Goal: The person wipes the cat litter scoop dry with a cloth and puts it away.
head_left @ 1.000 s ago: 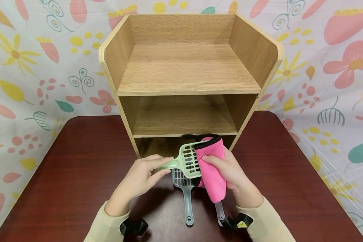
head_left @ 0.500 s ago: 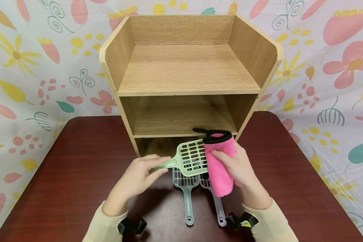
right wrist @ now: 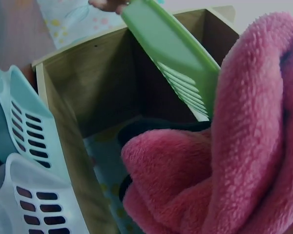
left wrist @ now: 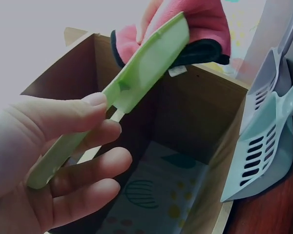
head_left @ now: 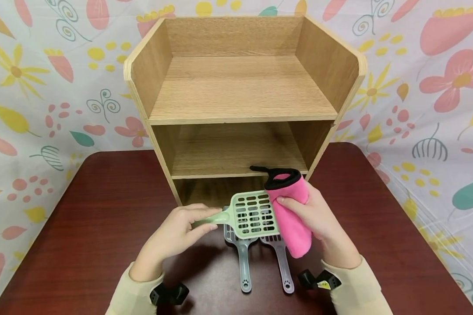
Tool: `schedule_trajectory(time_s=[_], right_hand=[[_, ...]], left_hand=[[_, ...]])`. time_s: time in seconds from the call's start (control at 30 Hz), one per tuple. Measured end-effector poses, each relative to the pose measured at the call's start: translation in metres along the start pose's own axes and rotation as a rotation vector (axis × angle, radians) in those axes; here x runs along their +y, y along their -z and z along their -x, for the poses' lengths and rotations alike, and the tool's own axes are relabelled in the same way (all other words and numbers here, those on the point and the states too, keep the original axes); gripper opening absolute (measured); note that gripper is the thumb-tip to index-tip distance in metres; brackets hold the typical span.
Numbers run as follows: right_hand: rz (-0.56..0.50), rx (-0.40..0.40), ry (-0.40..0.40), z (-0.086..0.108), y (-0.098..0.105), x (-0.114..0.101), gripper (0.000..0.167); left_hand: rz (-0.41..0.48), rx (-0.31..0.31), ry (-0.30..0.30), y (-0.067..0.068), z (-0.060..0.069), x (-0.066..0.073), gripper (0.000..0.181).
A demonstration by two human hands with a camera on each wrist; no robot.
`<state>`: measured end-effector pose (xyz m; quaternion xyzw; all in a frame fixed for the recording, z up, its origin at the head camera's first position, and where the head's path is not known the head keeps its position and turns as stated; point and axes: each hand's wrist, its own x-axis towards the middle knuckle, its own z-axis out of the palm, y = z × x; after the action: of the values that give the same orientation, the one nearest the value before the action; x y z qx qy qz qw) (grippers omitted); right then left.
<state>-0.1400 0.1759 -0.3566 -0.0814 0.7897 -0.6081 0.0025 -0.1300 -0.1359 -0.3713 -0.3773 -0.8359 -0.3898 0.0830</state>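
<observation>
Left hand [head_left: 177,229] pinching green scoop [head_left: 236,215] by handle above table [head_left: 102,218], probably keeping slotted head free for cloth [head_left: 289,231]. Right hand [head_left: 321,216] gripping cloth at head's edge, contact unclear. Grey scoop [head_left: 244,264], purple scoop [head_left: 283,264] lying below, handles nearest, likely easing reach.

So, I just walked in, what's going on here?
A person holds a pale green slotted scoop by its handle in the left hand and grips a pink, black-trimmed cloth in the right hand. In the head view the cloth overlaps the scoop's far edge; whether they touch is hard to tell. Below, a blue-grey scoop and a pale purple scoop lie on the table, in front of a wooden shelf unit.
</observation>
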Motion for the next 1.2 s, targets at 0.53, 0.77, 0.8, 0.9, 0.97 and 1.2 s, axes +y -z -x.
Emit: schedule_trajectory(time_s=[0.53, 0.77, 0.8, 0.9, 0.97, 1.2], right_hand=[[0.314, -0.232, 0.182, 0.002, -0.005, 0.009, 0.039], [0.512, -0.267, 0.288, 0.002, -0.013, 0.009, 0.045], [0.534, -0.269, 0.305, 0.002, -0.014, 0.009, 0.045], [0.594, -0.287, 0.356, 0.0, -0.018, 0.007, 0.047], [0.635, -0.313, 0.394, -0.001, -0.021, 0.006, 0.048], [0.741, -0.318, 0.438, 0.0, -0.025, 0.001, 0.048]], left_hand=[[-0.105, -0.1, -0.06, -0.002, -0.003, 0.009, 0.032], [-0.218, -0.141, -0.131, -0.005, -0.005, 0.011, 0.032], [-0.234, -0.147, -0.136, -0.006, -0.006, 0.012, 0.031], [-0.273, -0.173, -0.142, -0.007, -0.009, 0.016, 0.031], [-0.296, -0.197, -0.144, -0.008, -0.012, 0.018, 0.03], [-0.358, -0.216, -0.143, -0.009, -0.013, 0.021, 0.03]])
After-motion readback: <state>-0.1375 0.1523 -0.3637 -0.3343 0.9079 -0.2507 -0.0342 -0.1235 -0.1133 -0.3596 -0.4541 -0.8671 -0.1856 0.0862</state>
